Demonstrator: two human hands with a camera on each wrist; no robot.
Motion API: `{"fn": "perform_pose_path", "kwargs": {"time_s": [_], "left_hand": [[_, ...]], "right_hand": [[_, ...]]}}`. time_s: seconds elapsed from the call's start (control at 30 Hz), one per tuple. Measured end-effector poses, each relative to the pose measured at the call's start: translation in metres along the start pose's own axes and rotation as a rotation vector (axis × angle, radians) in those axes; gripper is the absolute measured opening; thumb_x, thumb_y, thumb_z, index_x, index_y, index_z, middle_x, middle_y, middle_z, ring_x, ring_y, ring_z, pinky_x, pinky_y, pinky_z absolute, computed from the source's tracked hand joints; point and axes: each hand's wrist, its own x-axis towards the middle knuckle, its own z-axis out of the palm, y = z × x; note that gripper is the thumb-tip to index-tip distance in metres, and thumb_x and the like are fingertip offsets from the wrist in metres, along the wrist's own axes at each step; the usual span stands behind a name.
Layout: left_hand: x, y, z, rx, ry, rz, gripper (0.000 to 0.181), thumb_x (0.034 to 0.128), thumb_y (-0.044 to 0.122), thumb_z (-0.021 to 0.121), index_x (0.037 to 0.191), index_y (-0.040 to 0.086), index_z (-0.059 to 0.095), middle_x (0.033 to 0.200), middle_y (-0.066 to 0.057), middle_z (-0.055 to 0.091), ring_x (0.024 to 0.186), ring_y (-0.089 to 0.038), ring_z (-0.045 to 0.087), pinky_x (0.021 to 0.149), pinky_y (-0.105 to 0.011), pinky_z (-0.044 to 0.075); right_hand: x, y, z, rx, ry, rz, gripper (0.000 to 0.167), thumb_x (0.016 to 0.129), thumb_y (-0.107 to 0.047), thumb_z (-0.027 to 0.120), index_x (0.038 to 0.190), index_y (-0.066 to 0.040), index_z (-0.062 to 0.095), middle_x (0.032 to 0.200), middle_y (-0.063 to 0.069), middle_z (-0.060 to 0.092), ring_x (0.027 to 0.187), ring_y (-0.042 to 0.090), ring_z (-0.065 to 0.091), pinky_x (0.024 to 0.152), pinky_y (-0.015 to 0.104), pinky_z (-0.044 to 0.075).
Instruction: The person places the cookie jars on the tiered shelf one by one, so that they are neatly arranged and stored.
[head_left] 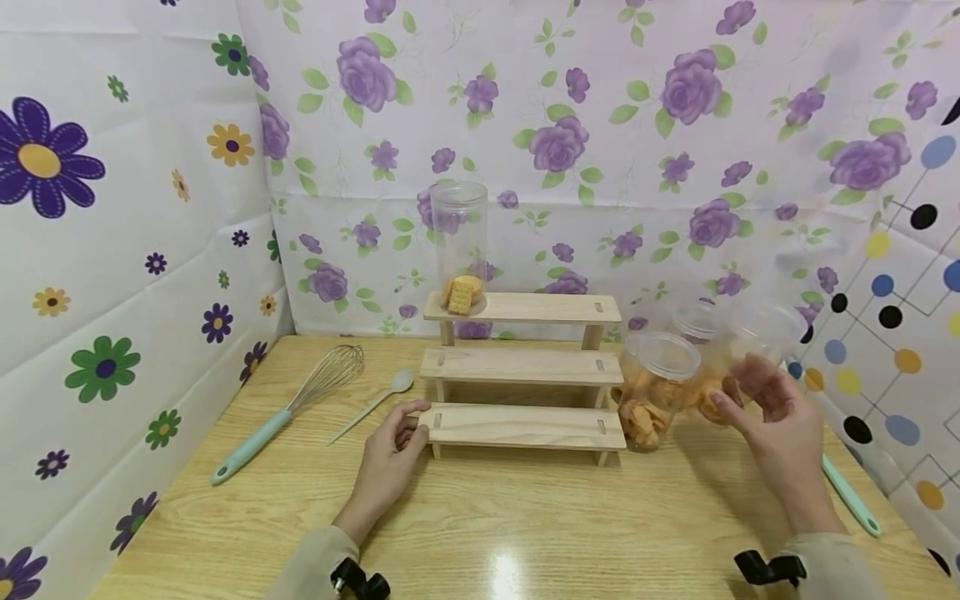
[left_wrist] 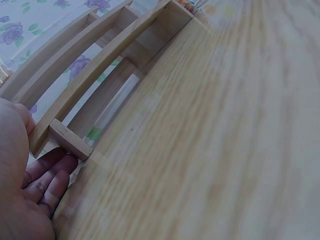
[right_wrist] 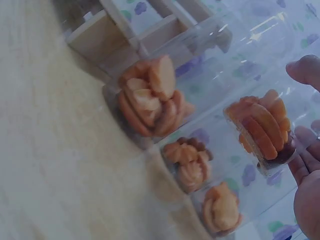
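A wood-grain counter spreads beneath everything, a patch of glare near the lower edge. Purple-rose cloth hangs behind, daisy-printed cloth at left and dotted cloth at right. A whisk and a pale spoon lie left of the three-tier wooden stand, whose top tier carries a clear jar with a few biscuits.

The left hand grips the left end of the lowest tier — thumb at the board, fingers curled beneath. The right hand, half curled, holds a snack jar between thumb and fingers, right of the stand and near three other jars.

In the head view these jars overlap and blur, their outlines hard to separate; exactly where the right fingertips touch is unclear. A mint handle emerges past the right forearm, its far end hidden. Both sleeves are cut off below — and the left wrist view crops hand and stand.
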Motion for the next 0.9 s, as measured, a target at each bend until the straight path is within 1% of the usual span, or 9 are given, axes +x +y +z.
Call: {"fn": "perform_pose_path", "kwargs": {"time_s": [0.1, 0.27, 0.5, 0.6, 0.63, 0.8, 0.83, 0.9], "left_hand": [[-0.001, 0.000, 0.000, 0.001, 0.000, 0.001, 0.032, 0.1119, 0.013, 0.067, 0.143, 0.019, 0.071, 0.110, -0.008, 0.076, 0.095, -0.019, 0.068, 0.079, -0.023, 0.053], [-0.003, -0.001, -0.001, 0.001, 0.000, 0.001, 0.032, 0.1119, 0.013, 0.067, 0.143, 0.018, 0.071, 0.111, -0.008, 0.077, 0.097, -0.019, 0.068, 0.080, -0.023, 0.053], [-0.003, -0.001, -0.002, 0.002, -0.005, 0.002, 0.033, 0.1122, 0.013, 0.067, 0.144, 0.018, 0.070, 0.111, -0.008, 0.077, 0.096, -0.021, 0.069, 0.080, -0.023, 0.053], [-0.002, -0.001, -0.001, 0.003, -0.004, 0.006, 0.033, 0.1120, 0.013, 0.067, 0.144, 0.017, 0.070, 0.113, -0.008, 0.077, 0.099, -0.021, 0.070, 0.081, -0.023, 0.054], [-0.002, -0.001, -0.001, 0.003, -0.005, 0.007, 0.033, 0.1121, 0.013, 0.067, 0.145, 0.017, 0.070, 0.114, -0.008, 0.077, 0.099, -0.021, 0.070, 0.081, -0.023, 0.054], [-0.001, -0.001, 0.000, 0.002, -0.001, 0.010, 0.033, 0.1119, 0.012, 0.067, 0.145, 0.017, 0.070, 0.114, -0.008, 0.077, 0.100, -0.021, 0.070, 0.081, -0.022, 0.053], [-0.001, -0.001, 0.000, 0.004, 0.002, 0.011, 0.033, 0.1117, 0.012, 0.067, 0.145, 0.016, 0.070, 0.114, -0.008, 0.077, 0.100, -0.020, 0.070, 0.081, -0.022, 0.053], [-0.001, -0.001, 0.000, 0.006, 0.006, 0.011, 0.034, 0.1113, 0.012, 0.067, 0.145, 0.015, 0.070, 0.115, -0.008, 0.077, 0.100, -0.020, 0.070, 0.081, -0.022, 0.053]], "right_hand": [[0.005, -0.008, -0.002, -0.003, 0.013, -0.025, 0.065, 0.091, 0.009, 0.087, 0.151, -0.001, 0.064, 0.131, 0.002, 0.073, 0.112, 0.015, 0.065, 0.098, 0.014, 0.050], [0.012, -0.023, -0.005, 0.072, 0.002, -0.031, 0.062, 0.090, 0.011, 0.087, 0.148, 0.002, 0.065, 0.130, 0.005, 0.073, 0.111, 0.016, 0.066, 0.098, 0.015, 0.052], [0.024, -0.042, -0.009, 0.133, 0.026, -0.030, 0.065, 0.089, 0.011, 0.087, 0.149, 0.001, 0.065, 0.130, 0.003, 0.075, 0.111, 0.014, 0.067, 0.099, 0.014, 0.050], [0.031, -0.052, -0.010, 0.098, 0.032, -0.058, 0.064, 0.089, 0.011, 0.087, 0.148, 0.001, 0.066, 0.129, 0.003, 0.076, 0.108, 0.013, 0.068, 0.098, 0.014, 0.051], [0.034, -0.056, -0.010, 0.069, 0.035, -0.071, 0.063, 0.089, 0.010, 0.088, 0.148, 0.000, 0.067, 0.129, 0.003, 0.076, 0.108, 0.013, 0.068, 0.097, 0.013, 0.051], [0.046, -0.073, -0.011, 0.088, 0.037, -0.097, 0.063, 0.088, 0.013, 0.088, 0.146, 0.001, 0.067, 0.130, 0.005, 0.076, 0.109, 0.014, 0.070, 0.095, 0.012, 0.054], [0.048, -0.076, -0.010, 0.066, 0.039, -0.109, 0.063, 0.088, 0.012, 0.088, 0.147, 0.001, 0.067, 0.130, 0.005, 0.076, 0.111, 0.013, 0.070, 0.095, 0.012, 0.054], [0.052, -0.083, -0.007, 0.058, 0.044, -0.117, 0.064, 0.088, 0.012, 0.088, 0.147, -0.001, 0.068, 0.131, 0.005, 0.076, 0.112, 0.014, 0.071, 0.096, 0.013, 0.054]]}}
